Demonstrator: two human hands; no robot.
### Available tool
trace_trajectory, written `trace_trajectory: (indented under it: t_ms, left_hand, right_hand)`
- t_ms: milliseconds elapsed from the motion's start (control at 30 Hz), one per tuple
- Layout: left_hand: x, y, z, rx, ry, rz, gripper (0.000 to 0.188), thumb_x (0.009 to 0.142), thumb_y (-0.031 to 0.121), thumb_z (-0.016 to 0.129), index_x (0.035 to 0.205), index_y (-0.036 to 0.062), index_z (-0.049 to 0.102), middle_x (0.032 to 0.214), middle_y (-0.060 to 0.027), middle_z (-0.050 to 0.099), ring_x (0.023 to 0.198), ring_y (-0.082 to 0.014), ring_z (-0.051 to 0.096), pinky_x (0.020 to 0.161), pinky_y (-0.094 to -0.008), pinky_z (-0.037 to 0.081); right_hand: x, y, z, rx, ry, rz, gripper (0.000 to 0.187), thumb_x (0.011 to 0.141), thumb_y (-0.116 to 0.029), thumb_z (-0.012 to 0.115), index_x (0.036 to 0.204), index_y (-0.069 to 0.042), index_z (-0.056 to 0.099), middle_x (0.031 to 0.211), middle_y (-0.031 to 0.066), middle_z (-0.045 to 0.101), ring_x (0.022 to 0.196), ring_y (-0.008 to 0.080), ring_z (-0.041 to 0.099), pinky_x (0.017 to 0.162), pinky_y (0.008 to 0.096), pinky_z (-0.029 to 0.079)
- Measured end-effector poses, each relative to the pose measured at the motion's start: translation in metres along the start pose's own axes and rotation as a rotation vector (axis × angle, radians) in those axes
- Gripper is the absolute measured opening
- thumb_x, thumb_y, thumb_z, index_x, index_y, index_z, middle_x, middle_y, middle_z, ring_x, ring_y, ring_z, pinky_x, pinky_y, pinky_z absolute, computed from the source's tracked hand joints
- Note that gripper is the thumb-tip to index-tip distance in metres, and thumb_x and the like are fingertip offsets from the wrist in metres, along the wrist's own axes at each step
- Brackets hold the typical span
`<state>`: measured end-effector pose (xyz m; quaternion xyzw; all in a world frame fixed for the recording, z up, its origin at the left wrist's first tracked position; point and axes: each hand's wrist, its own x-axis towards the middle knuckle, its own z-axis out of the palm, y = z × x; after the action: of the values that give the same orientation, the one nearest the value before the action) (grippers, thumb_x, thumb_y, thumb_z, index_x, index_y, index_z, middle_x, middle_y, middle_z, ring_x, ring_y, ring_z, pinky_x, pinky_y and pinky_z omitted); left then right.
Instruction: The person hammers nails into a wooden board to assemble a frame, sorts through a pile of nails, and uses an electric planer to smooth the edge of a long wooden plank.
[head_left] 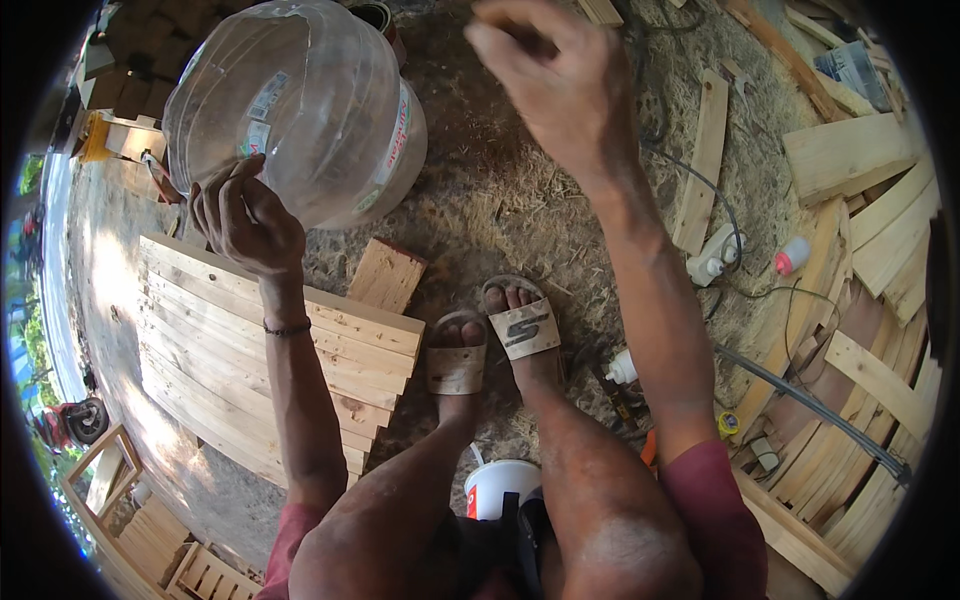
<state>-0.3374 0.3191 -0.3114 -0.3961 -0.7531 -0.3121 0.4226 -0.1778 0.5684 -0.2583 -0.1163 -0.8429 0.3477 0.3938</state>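
Left grip (250, 220) by the container (330, 110) and right grip (560, 85) curl, contents unclear; planks (215, 335) below left lie stacked, boards (850, 155) rightward unstacked.

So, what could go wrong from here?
The clear plastic container might tip if the left hand, seen right at its edge, knocks it. Toes, bare in open sandals, could be stubbed on the nearby wood block. The dark cable running loose across the ground might trip someone.
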Motion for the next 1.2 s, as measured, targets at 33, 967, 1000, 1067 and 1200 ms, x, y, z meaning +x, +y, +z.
trace_trajectory:
  t_ms: [33, 967, 1000, 1067, 1200]
  left_hand:
    - [0.000, 0.001, -0.002, 0.010, -0.008, -0.001, 0.022, 0.090, 0.012, 0.050, 0.090, 0.0094, 0.071, 0.089, -0.0056, 0.069, 0.088, -0.0250, 0.064, 0.102, -0.0488, 0.038]
    - [-0.055, -0.081, -0.083, -0.109, -0.750, -0.604, 0.019, 0.091, 0.011, 0.061, 0.108, 0.0043, 0.066, 0.095, -0.0097, 0.070, 0.084, -0.0228, 0.068, 0.074, -0.0371, 0.054]
    - [-0.060, -0.082, -0.079, -0.098, -0.851, -0.539, 0.020, 0.092, 0.012, 0.061, 0.109, 0.0050, 0.066, 0.096, -0.0096, 0.071, 0.084, -0.0232, 0.068, 0.074, -0.0377, 0.055]
    - [-0.077, -0.090, -0.073, -0.066, -1.050, -0.414, 0.020, 0.092, 0.013, 0.060, 0.110, 0.0063, 0.067, 0.098, -0.0094, 0.071, 0.082, -0.0241, 0.069, 0.074, -0.0388, 0.056]
    - [-0.091, -0.079, -0.075, 0.017, -1.315, -0.502, 0.021, 0.092, 0.016, 0.063, 0.110, 0.0065, 0.067, 0.096, -0.0108, 0.071, 0.087, -0.0235, 0.068, 0.077, -0.0379, 0.056]
  right_hand:
    - [-0.019, 0.025, -0.002, -0.041, -0.070, 0.237, 0.022, 0.092, -0.020, 0.067, 0.105, -0.002, 0.072, 0.088, 0.0104, 0.075, 0.068, 0.0155, 0.071, 0.057, 0.0283, 0.058]
    - [-0.146, 0.127, -0.041, -0.557, -0.858, 0.802, 0.028, 0.090, -0.015, 0.062, 0.108, 0.005, 0.067, 0.099, 0.0243, 0.070, 0.092, 0.0370, 0.068, 0.081, 0.0415, 0.049]
    - [-0.143, 0.135, -0.050, -0.595, -0.855, 0.778, 0.029, 0.091, -0.016, 0.062, 0.109, 0.006, 0.067, 0.098, 0.0245, 0.070, 0.091, 0.0376, 0.068, 0.081, 0.0413, 0.049]
    - [-0.121, 0.118, -0.050, -0.520, -0.778, 0.690, 0.031, 0.091, -0.017, 0.063, 0.112, 0.005, 0.066, 0.094, 0.0222, 0.070, 0.082, 0.0347, 0.066, 0.077, 0.0398, 0.049]
    - [-0.032, 0.021, -0.033, 0.004, -0.517, 0.605, 0.024, 0.089, -0.016, 0.073, 0.107, 0.000, 0.070, 0.081, 0.0042, 0.069, 0.068, 0.0105, 0.058, 0.063, 0.0265, 0.046]
